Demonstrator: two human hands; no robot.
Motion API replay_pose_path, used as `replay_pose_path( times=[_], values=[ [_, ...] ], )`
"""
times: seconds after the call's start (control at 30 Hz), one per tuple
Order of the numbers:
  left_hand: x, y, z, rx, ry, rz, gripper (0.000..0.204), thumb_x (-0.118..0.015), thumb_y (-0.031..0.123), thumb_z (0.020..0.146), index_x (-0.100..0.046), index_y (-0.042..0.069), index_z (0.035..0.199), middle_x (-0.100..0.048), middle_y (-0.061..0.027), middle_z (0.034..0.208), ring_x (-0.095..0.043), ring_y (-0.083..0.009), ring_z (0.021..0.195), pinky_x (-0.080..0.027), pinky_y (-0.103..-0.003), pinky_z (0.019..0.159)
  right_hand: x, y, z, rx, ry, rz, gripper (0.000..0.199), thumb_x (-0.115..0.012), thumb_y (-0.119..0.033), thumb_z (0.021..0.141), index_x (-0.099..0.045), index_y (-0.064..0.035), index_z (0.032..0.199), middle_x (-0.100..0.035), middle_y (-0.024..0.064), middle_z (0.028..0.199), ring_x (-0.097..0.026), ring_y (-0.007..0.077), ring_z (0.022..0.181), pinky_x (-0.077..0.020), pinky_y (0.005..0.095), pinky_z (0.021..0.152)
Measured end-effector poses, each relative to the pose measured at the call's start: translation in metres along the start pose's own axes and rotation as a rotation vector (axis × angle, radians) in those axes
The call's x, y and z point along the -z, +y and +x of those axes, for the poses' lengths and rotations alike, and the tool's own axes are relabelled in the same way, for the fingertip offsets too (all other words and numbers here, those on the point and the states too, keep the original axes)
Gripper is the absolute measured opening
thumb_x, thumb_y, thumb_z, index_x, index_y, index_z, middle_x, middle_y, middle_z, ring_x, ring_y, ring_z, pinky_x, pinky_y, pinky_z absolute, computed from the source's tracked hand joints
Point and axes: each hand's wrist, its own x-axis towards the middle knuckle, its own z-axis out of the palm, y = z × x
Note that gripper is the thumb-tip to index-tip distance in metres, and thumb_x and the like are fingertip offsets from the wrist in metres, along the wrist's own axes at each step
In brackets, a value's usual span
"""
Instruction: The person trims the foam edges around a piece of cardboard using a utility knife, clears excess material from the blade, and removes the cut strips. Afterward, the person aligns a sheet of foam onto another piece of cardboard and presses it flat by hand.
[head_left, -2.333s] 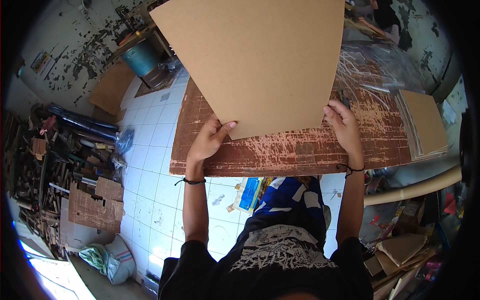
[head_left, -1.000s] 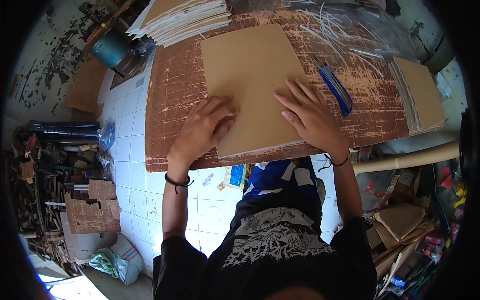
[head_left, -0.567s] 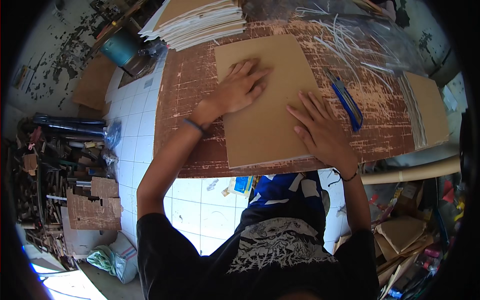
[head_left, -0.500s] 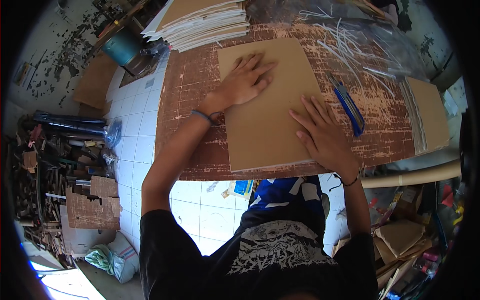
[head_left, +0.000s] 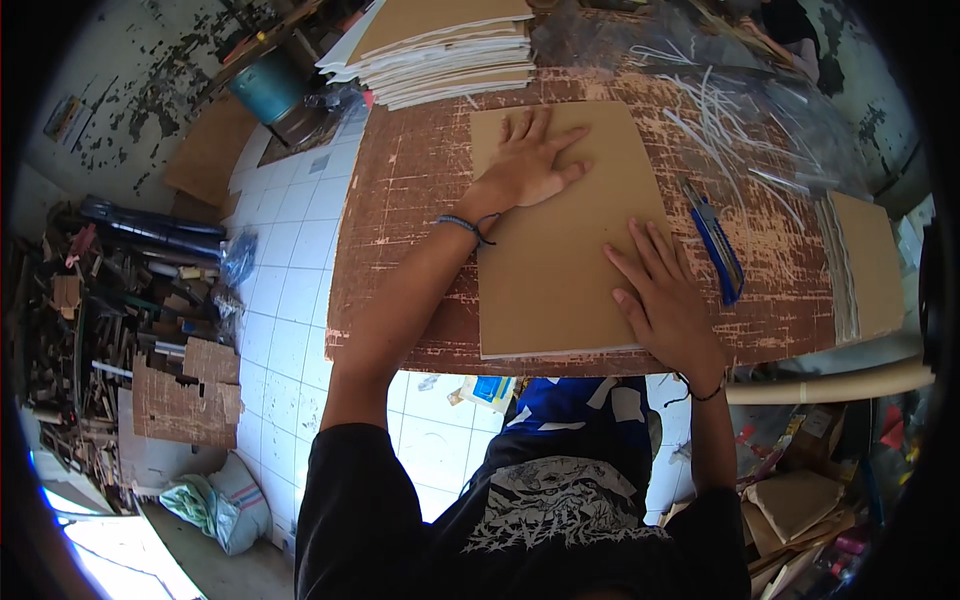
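A brown cardboard sheet (head_left: 560, 260) lies flat on the scratched wooden table (head_left: 400, 230), its near edge close to the table's front edge. White layers show along that near edge. My left hand (head_left: 528, 165) rests palm down on the upper left of the sheet, fingers spread. On the sheet's right side lies my right hand (head_left: 665, 290), also flat with the fingers apart. Neither hand grips anything. Just right of my right hand is a blue utility knife (head_left: 716, 245) on the tabletop.
A tall stack of cardboard sheets with white edges (head_left: 440, 60) stands at the far left of the table. A smaller cardboard stack (head_left: 865, 265) sits at the right edge. Thin white strips (head_left: 715, 125) and clear plastic (head_left: 810, 130) lie at the far right. Part of another person (head_left: 790, 35) shows beyond.
The whole view has shifted, so table and sheet appear farther right and slightly lower. Both hands stay spread on the sheet; the left fingers now reach closer to its far edge.
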Motion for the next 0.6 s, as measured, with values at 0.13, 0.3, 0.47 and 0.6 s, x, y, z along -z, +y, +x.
replay_pose_path(
  times=[0.13,0.3,0.47,0.6],
  values=[
    [0.0019,0.0021,-0.0003,0.022,-0.005,0.041,0.066,-0.041,0.064,0.094,-0.035,0.034,0.153,-0.015,-0.0224,0.162,-0.011,-0.0408,0.150,-0.007,-0.051,0.122,0.0007,0.0014,-0.0013,-0.007,0.020,0.021,0.047,-0.048,-0.035,0.100,-0.051,-0.0151,0.143,-0.032,0.0204,0.156,-0.026,0.0375,0.146,-0.0166,0.0522,0.120],
    [-0.0003,0.0018,0.0035,0.018,-0.001,0.044,0.066,-0.042,0.063,0.094,-0.036,0.034,0.152,-0.017,-0.0214,0.162,-0.010,-0.0393,0.151,-0.007,-0.053,0.121,-0.0005,0.0010,-0.0043,0.029,0.091,0.048,0.046,-0.049,-0.036,0.100,-0.054,-0.0135,0.140,-0.036,0.0241,0.153,-0.030,0.0404,0.144,-0.0189,0.0527,0.120],
    [0.0001,0.0022,0.0067,0.026,-0.015,0.060,0.064,-0.042,0.063,0.095,-0.036,0.035,0.152,-0.019,-0.0171,0.162,-0.011,-0.0376,0.151,-0.007,-0.053,0.122,-0.0023,-0.0003,-0.0039,0.028,0.114,0.075,0.045,-0.051,-0.034,0.099,-0.057,-0.0112,0.137,-0.038,0.0254,0.151,-0.031,0.0416,0.143,-0.0193,0.0533,0.120],
    [0.0012,0.0040,0.0035,0.036,-0.002,0.057,0.064,-0.041,0.063,0.095,-0.037,0.034,0.152,-0.020,-0.0161,0.162,-0.010,-0.0370,0.151,-0.007,-0.052,0.122,-0.0021,-0.0029,-0.0042,0.028,0.115,0.078,0.044,-0.052,-0.033,0.099,-0.057,-0.0095,0.136,-0.038,0.0259,0.150,-0.031,0.0417,0.143,-0.0196,0.0531,0.119]
  ],
)
